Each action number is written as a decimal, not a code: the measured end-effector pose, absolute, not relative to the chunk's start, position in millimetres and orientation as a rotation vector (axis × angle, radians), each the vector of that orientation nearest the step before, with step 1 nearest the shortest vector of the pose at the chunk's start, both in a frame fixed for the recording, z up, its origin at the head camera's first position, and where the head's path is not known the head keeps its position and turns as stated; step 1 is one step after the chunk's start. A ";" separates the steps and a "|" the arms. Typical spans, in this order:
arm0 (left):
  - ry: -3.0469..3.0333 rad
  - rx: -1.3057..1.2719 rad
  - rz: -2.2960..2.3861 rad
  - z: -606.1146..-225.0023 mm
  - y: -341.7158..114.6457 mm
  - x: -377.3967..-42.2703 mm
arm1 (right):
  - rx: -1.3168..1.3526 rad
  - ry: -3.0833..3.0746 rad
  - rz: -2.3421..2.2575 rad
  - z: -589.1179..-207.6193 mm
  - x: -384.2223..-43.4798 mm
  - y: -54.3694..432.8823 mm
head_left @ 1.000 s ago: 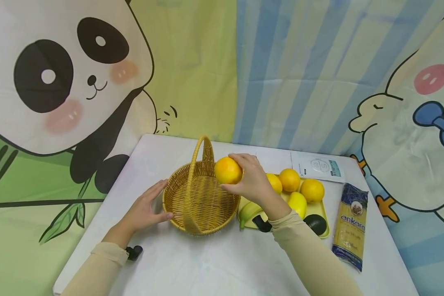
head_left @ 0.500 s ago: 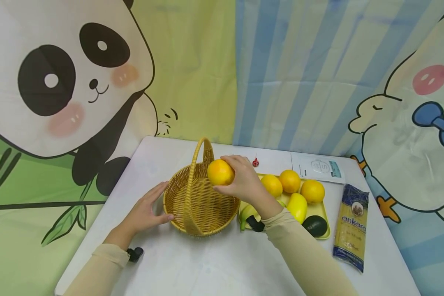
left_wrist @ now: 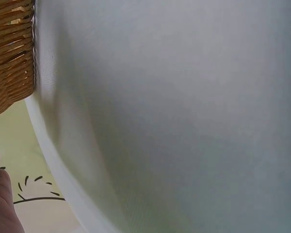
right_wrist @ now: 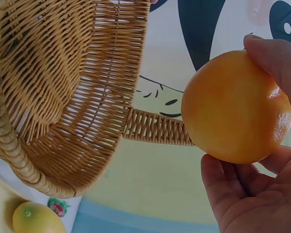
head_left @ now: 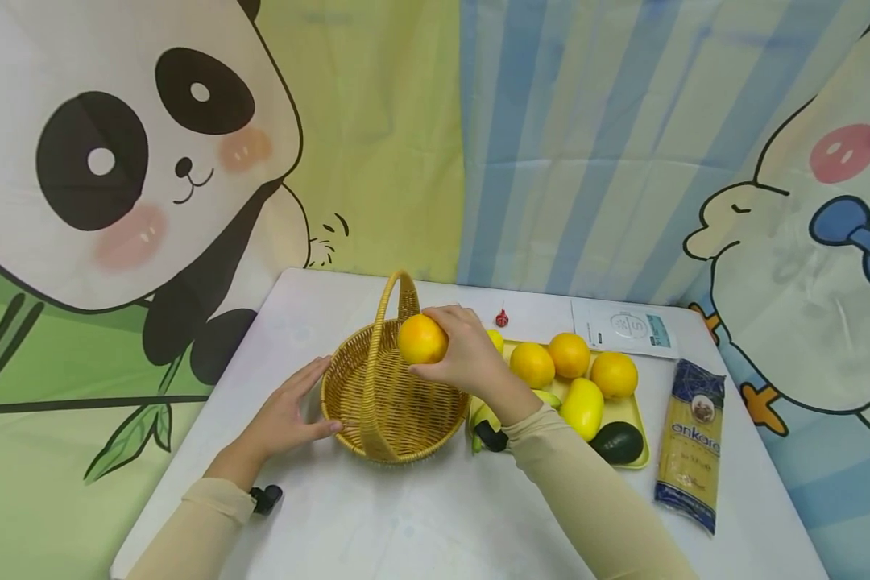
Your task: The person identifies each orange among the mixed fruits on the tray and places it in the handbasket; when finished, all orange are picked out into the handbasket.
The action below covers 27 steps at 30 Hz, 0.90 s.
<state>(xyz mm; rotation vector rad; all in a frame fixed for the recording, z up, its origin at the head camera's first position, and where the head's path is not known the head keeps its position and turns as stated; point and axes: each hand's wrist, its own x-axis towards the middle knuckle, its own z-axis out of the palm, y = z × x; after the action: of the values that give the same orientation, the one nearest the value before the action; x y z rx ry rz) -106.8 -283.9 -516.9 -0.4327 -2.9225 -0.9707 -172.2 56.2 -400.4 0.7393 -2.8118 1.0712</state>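
Observation:
An orange [head_left: 422, 339] is gripped between the thumb and fingers of my right hand [head_left: 467, 350], above the right part of a wicker basket [head_left: 406, 403] with a tall arched handle. The right wrist view shows the same orange [right_wrist: 235, 107] close up, apart from the basket's wall [right_wrist: 111, 97]. Nothing lies in the basket in the head view. My left hand [head_left: 286, 415] rests at the basket's left side with its thumb and fingers spread along the rim. Only part of the left hand [left_wrist: 2, 199] shows in the left wrist view, below the basket's side [left_wrist: 9, 53].
Right of the basket, a yellow tray [head_left: 641, 451] holds several round orange fruits, a mango [head_left: 582, 408], a banana and an avocado [head_left: 618, 443]. A pasta packet [head_left: 690, 447] lies at the table's right. Behind are a white pouch [head_left: 627, 328] and a small red item [head_left: 502, 318].
My right hand has moved left with the orange, further over the basket, uncovering more of the tray and the red item. The left hand and the basket have stayed in place.

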 end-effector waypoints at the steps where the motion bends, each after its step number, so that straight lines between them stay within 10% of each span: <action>1: -2.923 -0.433 -0.966 -516.6 -283.8 -106.4 | 0.742 -2.818 1.072 -400.8 -172.4 55.5; 27: -2.922 -0.442 -0.955 -518.1 -285.2 -107.1 | 0.772 -2.918 1.021 -408.8 -183.1 32.6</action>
<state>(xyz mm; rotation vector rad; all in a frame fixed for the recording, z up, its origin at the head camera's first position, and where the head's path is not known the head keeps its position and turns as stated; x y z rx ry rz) -107.1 -285.2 -518.1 -0.4423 -2.9222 -0.9553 -183.1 32.6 -408.8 0.7721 -2.9180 1.0210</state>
